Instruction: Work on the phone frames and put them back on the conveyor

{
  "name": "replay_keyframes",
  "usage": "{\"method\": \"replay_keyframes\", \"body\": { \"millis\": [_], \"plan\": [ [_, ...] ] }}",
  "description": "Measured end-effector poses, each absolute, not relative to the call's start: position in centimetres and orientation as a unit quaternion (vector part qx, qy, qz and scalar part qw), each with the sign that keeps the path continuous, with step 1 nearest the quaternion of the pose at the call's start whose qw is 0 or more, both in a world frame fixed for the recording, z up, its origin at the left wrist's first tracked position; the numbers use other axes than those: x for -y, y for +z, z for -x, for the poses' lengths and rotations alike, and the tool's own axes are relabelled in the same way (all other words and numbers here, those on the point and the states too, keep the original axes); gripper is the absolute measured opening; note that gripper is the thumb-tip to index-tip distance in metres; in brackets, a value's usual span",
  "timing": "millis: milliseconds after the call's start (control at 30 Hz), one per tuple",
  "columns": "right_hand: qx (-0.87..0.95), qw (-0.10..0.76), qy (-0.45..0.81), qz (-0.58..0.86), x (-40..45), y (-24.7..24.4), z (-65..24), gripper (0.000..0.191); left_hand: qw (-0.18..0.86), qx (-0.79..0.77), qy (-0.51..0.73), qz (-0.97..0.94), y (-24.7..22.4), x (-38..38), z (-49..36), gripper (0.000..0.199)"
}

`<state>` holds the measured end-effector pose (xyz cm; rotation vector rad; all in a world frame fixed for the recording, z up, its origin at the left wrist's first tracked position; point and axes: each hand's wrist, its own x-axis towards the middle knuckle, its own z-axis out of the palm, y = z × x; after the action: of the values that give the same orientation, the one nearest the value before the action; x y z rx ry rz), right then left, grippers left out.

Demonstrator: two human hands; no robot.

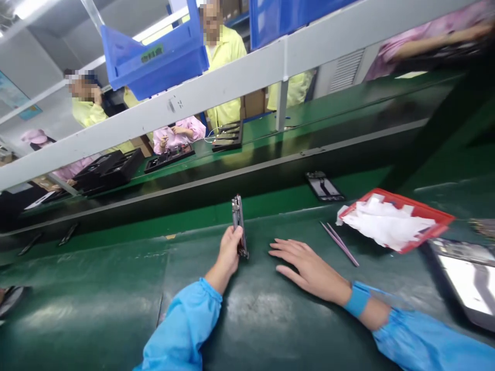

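My left hand (229, 251) is closed around an opened phone body (239, 226), held upright and edge-on above the green work mat (263, 330). Most of the phone's face is turned out of sight. To its right, my right hand (299, 265) has its fingers stretched out, palm down over the mat, holding nothing. A blue wrist strap (357, 300) circles that wrist. Just beyond the right hand lie purple tweezers (340, 243) on the mat.
A red tray (425, 237) full of white pieces (386, 219) stands right of the tweezers. An opened phone (324, 186) lies behind it, and a larger device part (475, 278) sits at far right. Blue bins (154, 62) rest on the rail (185, 100); people work across the line.
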<state>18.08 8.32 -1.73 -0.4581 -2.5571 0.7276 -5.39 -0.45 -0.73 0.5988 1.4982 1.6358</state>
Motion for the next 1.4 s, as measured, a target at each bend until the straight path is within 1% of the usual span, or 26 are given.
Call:
{"method": "replay_keyframes", "body": {
  "millis": [133,200,267,333,467,567,667,733,833,933,1000,1067,1200,1300,1333,1367,1400],
  "plan": [
    [0.816,0.3,0.449,0.206,-7.0,-0.9,-17.1,0.042,0.33,-0.617,0.667,-0.255,-2.0,1.0,0.9,0.05],
    [0.768,0.311,0.52,0.208,-6.3,-0.7,-15.8,0.046,0.309,-0.626,0.662,-0.274,-2.3,1.8,0.2,0.045],
    [0.722,0.32,0.57,0.227,-6.1,-0.9,-14.6,0.047,0.315,-0.629,0.646,-0.297,-2.3,2.4,-0.2,0.042],
    [0.701,0.335,0.579,0.248,-6.4,-1.1,-14.0,0.043,0.319,-0.629,0.625,-0.335,-2.1,2.7,-0.4,0.041],
    [0.726,0.339,0.541,0.255,-7.4,-1.1,-15.0,0.038,0.322,-0.614,0.61,-0.384,-0.8,2.2,0.5,0.044],
    [0.758,0.29,0.532,0.242,-7.9,-0.8,-16.0,0.039,0.372,-0.602,0.614,-0.35,0.1,1.3,2.3,0.049],
    [0.798,0.239,0.507,0.222,-8.0,-0.6,-16.6,0.041,0.411,-0.609,0.581,-0.35,0.4,0.5,3.8,0.054],
    [0.82,0.258,0.459,0.222,-7.9,-0.6,-16.9,0.045,0.409,-0.616,0.567,-0.364,0.3,0.3,3.9,0.046],
    [0.831,0.341,0.382,0.219,-7.6,-0.4,-17.0,0.05,0.404,-0.617,0.564,-0.371,0.0,0.3,3.4,0.039],
    [0.857,0.381,0.294,0.184,-7.5,-0.5,-16.6,0.041,0.405,-0.611,0.553,-0.396,0.0,0.5,2.7,0.039],
    [0.869,0.387,0.256,0.171,-7.6,-0.7,-16.2,0.031,0.391,-0.605,0.557,-0.414,0.1,0.6,2.4,0.04],
    [0.873,0.39,0.236,0.171,-7.8,-0.9,-16.0,0.025,0.399,-0.601,0.556,-0.413,0.1,0.6,2.4,0.043],
    [0.896,0.379,0.162,0.167,-7.9,-0.7,-16.0,0.026,0.45,-0.593,0.543,-0.388,-0.3,0.6,2.5,0.052],
    [0.908,0.372,0.125,0.144,-7.7,-0.3,-16.5,0.024,0.434,-0.588,0.557,-0.394,-0.4,0.7,2.5,0.063],
    [0.91,0.372,0.125,0.135,-7.6,-0.1,-16.6,0.024,0.418,-0.589,0.561,-0.404,-0.4,0.7,2.5,0.064],
    [0.911,0.37,0.13,0.127,-7.6,-0.1,-16.7,0.024,0.396,-0.594,0.565,-0.414,-0.3,0.8,2.4,0.06],
    [0.912,0.367,0.136,0.124,-7.5,0.0,-16.8,0.024,0.372,-0.6,0.567,-0.424,-0.3,0.9,2.2,0.053]
  ]
}}
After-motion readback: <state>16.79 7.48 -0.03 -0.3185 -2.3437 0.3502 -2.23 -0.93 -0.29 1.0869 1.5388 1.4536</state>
